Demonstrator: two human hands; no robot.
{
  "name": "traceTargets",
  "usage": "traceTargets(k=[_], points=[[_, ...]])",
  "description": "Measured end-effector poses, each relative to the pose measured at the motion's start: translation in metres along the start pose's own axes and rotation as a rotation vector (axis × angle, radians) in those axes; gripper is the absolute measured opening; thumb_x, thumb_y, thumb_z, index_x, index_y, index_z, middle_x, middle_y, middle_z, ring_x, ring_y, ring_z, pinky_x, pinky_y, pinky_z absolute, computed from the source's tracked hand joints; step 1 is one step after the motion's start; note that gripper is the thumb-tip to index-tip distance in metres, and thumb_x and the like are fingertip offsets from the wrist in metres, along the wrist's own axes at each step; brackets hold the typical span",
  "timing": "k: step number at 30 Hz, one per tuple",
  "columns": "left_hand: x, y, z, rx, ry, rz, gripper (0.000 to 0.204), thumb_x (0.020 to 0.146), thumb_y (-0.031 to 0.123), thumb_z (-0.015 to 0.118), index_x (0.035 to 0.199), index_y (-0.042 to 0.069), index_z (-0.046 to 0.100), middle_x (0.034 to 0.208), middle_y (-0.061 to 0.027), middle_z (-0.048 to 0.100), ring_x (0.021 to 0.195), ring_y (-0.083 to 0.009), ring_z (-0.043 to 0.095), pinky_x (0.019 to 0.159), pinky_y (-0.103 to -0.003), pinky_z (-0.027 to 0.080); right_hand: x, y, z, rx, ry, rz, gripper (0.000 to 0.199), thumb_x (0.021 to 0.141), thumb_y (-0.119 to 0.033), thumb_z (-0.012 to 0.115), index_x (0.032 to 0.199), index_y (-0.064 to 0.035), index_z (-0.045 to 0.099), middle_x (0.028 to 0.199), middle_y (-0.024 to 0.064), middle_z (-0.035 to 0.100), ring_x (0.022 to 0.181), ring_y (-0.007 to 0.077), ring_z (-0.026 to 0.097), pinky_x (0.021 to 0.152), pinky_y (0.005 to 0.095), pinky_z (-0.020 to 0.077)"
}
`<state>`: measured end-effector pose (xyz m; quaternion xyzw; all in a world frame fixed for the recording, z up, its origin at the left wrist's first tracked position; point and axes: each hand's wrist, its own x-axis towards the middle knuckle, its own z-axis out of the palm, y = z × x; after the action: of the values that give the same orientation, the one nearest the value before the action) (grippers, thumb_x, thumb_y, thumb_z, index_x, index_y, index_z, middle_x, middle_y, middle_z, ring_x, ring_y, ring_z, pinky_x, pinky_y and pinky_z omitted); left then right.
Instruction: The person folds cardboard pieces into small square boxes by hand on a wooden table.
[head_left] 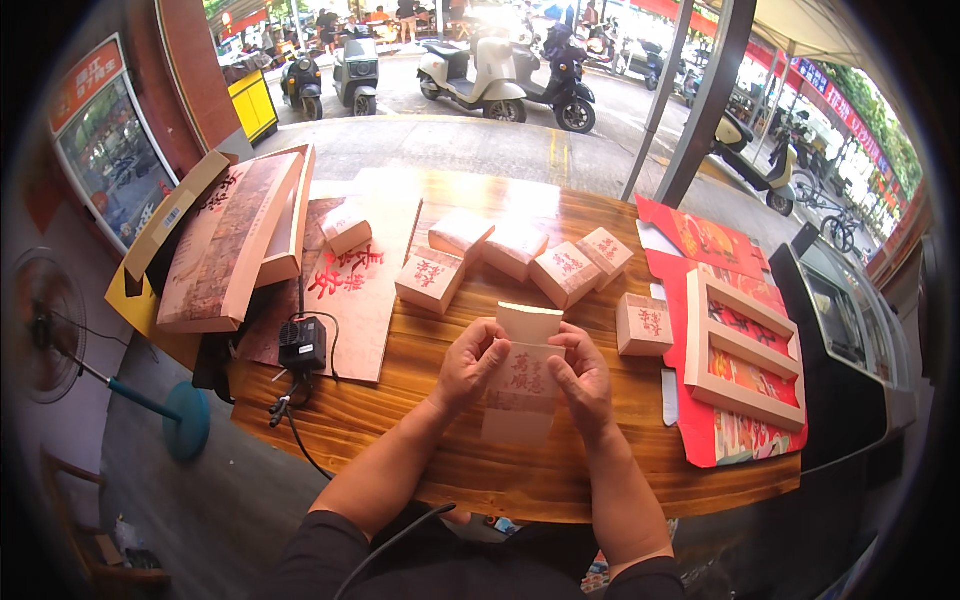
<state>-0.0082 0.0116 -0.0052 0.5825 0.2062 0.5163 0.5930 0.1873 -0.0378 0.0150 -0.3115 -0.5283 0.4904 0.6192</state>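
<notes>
We hold a flat carton blank (522,385) in both hands above the near edge of the wooden bench (400,420).

Far to the left of the blank we see a large lidded gift box (225,245) leaning over the bench's left end, and nearer to the blank a black power adapter (302,343) with its cable. Our left hand (470,362) pinches the blank's left edge between thumb and curled fingers; the blank is pale with red characters, its top flap bent open. Our right hand (580,378) pinches the right edge in the same way. Beyond the blank stands a row of small folded boxes (500,260), and one more small box (643,324) sits just to its right. Further right lies a red tray with cream dividers (745,365).
</notes>
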Motion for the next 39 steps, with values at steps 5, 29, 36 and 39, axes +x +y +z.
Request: traceTargets(k=[5, 29, 36, 39], points=[[0.001, 0.002, 0.008, 0.006, 0.098, -0.004, 0.021, 0.102, 0.021, 0.059, 0.110, 0.002, 0.060, 0.100, -0.0012, 0.063, 0.091, -0.0064, 0.056, 0.081, -0.022, 0.048, -0.004, 0.001, -0.001, 0.044, 0.033, 0.123, 0.029, 0.095, -0.011, 0.068, 0.119, -0.0040, 0.053, 0.127, 0.0109, 0.052, 0.110, 0.0170, 0.058, 0.091, 0.0298, 0.0529], [-0.001, 0.004, 0.012, 0.052, 0.028, 0.096, 0.037, 0.099, 0.004, 0.057, 0.134, 0.004, 0.044, 0.132, -0.0122, 0.055, 0.108, -0.0157, 0.061, 0.091, -0.030, 0.054, -0.006, 0.003, 0.009, -0.083, 0.115, -0.058, 0.007, 0.100, -0.008, 0.057, 0.105, -0.0041, 0.056, 0.114, 0.0049, 0.056, 0.096, 0.0079, 0.054, 0.086, 0.0228, 0.0440], [-0.003, 0.004, 0.015, 0.049, 0.021, 0.110, 0.039, 0.098, 0.003, 0.058, 0.135, 0.005, 0.045, 0.137, -0.0137, 0.053, 0.109, -0.0168, 0.060, 0.092, -0.032, 0.053, -0.005, -0.002, 0.010, 0.049, 0.163, -0.016, 0.006, 0.099, -0.008, 0.060, 0.103, -0.0052, 0.056, 0.110, 0.0035, 0.059, 0.091, 0.0067, 0.056, 0.083, 0.0224, 0.0465], [-0.003, 0.005, 0.016, 0.052, 0.007, 0.121, 0.041, 0.098, 0.003, 0.059, 0.136, 0.005, 0.046, 0.138, -0.0139, 0.053, 0.110, -0.0172, 0.060, 0.092, -0.032, 0.053, -0.004, -0.004, 0.010, 0.056, 0.167, -0.022, 0.006, 0.099, -0.009, 0.060, 0.103, -0.0055, 0.056, 0.110, 0.0031, 0.059, 0.091, 0.0064, 0.055, 0.083, 0.0223, 0.0461]])
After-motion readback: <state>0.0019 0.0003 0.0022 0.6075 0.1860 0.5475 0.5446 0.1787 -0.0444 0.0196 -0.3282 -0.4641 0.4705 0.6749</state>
